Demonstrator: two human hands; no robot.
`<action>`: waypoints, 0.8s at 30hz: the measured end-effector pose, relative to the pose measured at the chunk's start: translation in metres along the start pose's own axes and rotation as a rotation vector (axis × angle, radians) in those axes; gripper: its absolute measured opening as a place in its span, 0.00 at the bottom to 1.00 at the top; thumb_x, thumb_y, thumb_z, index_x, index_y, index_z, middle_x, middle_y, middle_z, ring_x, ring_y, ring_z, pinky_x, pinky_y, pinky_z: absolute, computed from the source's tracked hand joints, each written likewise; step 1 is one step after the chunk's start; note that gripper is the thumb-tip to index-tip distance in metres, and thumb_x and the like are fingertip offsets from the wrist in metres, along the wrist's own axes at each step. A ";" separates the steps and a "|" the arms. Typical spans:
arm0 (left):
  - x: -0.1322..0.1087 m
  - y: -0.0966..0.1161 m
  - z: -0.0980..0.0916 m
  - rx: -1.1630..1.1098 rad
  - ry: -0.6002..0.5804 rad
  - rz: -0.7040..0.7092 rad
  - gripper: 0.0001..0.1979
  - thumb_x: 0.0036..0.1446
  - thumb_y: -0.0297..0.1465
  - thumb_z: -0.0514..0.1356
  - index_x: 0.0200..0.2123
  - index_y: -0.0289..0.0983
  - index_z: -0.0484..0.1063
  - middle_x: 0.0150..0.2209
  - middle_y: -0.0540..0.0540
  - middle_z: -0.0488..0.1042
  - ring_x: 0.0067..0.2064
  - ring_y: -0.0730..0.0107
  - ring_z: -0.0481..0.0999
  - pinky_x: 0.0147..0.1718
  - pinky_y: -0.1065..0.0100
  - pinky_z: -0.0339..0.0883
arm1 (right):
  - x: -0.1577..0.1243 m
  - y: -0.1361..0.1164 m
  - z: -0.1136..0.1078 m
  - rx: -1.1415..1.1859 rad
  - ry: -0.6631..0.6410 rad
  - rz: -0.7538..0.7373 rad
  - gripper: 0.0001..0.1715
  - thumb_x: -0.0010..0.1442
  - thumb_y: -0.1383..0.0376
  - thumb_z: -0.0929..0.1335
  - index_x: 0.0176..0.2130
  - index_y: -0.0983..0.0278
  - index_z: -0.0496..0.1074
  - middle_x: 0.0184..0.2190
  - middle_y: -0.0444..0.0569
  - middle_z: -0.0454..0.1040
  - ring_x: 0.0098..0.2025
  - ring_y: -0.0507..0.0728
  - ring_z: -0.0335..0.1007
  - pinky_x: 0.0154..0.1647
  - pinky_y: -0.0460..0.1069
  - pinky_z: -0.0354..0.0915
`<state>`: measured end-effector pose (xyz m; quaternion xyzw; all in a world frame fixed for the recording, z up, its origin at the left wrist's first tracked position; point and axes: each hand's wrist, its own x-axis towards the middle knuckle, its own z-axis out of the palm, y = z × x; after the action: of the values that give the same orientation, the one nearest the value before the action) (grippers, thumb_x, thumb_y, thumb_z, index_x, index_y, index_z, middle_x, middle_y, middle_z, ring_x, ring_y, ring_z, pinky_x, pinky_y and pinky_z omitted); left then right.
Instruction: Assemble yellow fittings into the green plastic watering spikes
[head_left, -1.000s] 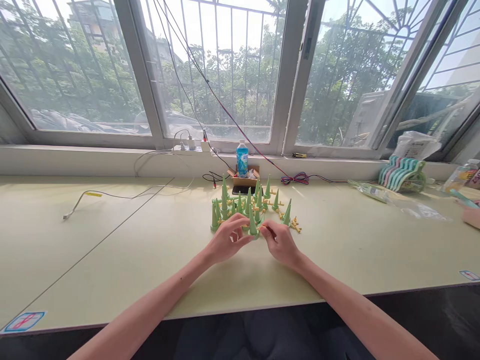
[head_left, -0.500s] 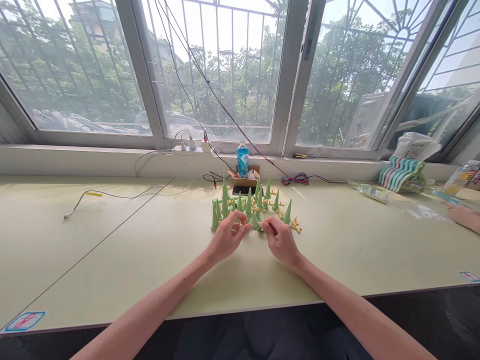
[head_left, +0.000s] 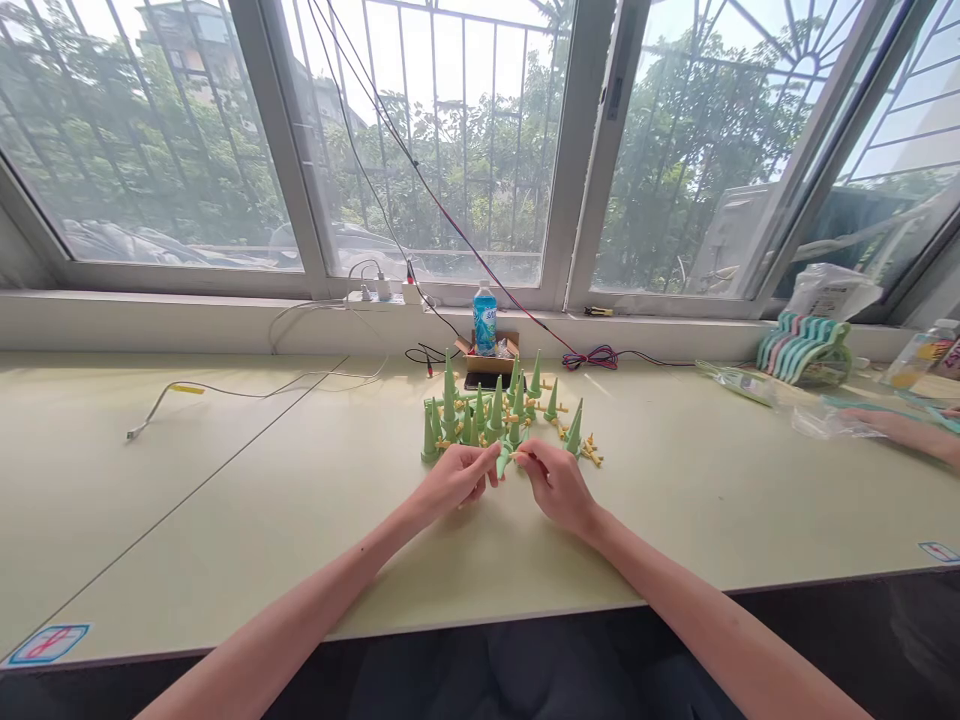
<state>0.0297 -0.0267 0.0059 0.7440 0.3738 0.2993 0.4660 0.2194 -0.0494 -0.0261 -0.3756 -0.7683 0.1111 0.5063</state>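
Several green cones (head_left: pixel 496 408) stand upright in a cluster at the middle of the table, with small yellow pieces (head_left: pixel 590 450) among them and at their right. In front of the cluster, my left hand (head_left: pixel 459 476) grips a green cone (head_left: pixel 503 460) that is tilted, its tip pointing down. My right hand (head_left: pixel 556 480) is closed beside it, pinching a small yellow piece (head_left: pixel 516 456) against the cone. The fingers hide part of both.
Behind the cones are a cardboard box (head_left: pixel 491 364), a blue bottle (head_left: pixel 484 320) and a dark phone. Cables lie along the back. At the right are teal hangers (head_left: pixel 801 350), plastic bags and another person's hand (head_left: pixel 892 428).
My left hand has closed on a green cone and tilted it in front of the cluster. My right hand has moved slightly left. The other person's hand has moved left.
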 end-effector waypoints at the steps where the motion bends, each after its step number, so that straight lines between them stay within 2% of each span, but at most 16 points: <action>1: 0.000 0.000 0.000 0.001 0.000 0.001 0.31 0.62 0.53 0.49 0.24 0.32 0.72 0.15 0.52 0.64 0.14 0.81 0.56 0.19 0.73 0.53 | 0.000 0.000 0.000 0.003 -0.002 0.002 0.14 0.69 0.63 0.59 0.31 0.62 0.63 0.22 0.41 0.62 0.22 0.50 0.54 0.24 0.46 0.53; 5: 0.000 -0.001 0.000 -0.010 -0.007 0.042 0.29 0.62 0.52 0.50 0.21 0.34 0.68 0.14 0.53 0.62 0.15 0.80 0.56 0.19 0.73 0.53 | 0.000 -0.001 0.000 0.009 -0.008 0.014 0.14 0.69 0.63 0.59 0.30 0.62 0.62 0.21 0.41 0.63 0.22 0.50 0.54 0.24 0.46 0.52; 10: 0.000 -0.006 -0.002 0.025 0.008 0.112 0.25 0.61 0.49 0.53 0.23 0.34 0.66 0.14 0.56 0.57 0.17 0.79 0.56 0.18 0.74 0.51 | 0.001 -0.002 -0.001 0.016 -0.017 0.046 0.14 0.69 0.63 0.59 0.30 0.62 0.62 0.20 0.41 0.61 0.21 0.51 0.52 0.23 0.46 0.51; 13: 0.001 -0.009 -0.002 0.061 0.064 0.179 0.23 0.59 0.47 0.57 0.22 0.35 0.62 0.19 0.55 0.57 0.19 0.80 0.58 0.19 0.75 0.52 | 0.001 -0.003 -0.001 0.024 -0.016 0.057 0.14 0.68 0.63 0.59 0.29 0.62 0.62 0.20 0.40 0.59 0.21 0.50 0.51 0.23 0.46 0.51; 17: 0.002 -0.013 -0.001 0.088 0.152 0.286 0.20 0.57 0.45 0.61 0.24 0.35 0.64 0.26 0.53 0.56 0.24 0.79 0.58 0.19 0.75 0.56 | 0.001 -0.004 -0.001 0.029 -0.019 0.074 0.15 0.68 0.62 0.59 0.29 0.62 0.61 0.20 0.40 0.58 0.21 0.51 0.49 0.23 0.46 0.50; 24: 0.001 -0.011 0.002 0.170 0.235 0.380 0.14 0.55 0.41 0.64 0.33 0.35 0.71 0.36 0.47 0.66 0.25 0.79 0.61 0.19 0.75 0.63 | 0.002 -0.005 -0.002 0.053 -0.015 0.098 0.17 0.68 0.59 0.59 0.28 0.61 0.60 0.19 0.40 0.56 0.20 0.51 0.48 0.22 0.46 0.50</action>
<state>0.0287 -0.0237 -0.0050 0.7976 0.3026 0.4336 0.2904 0.2183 -0.0518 -0.0215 -0.3985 -0.7494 0.1589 0.5043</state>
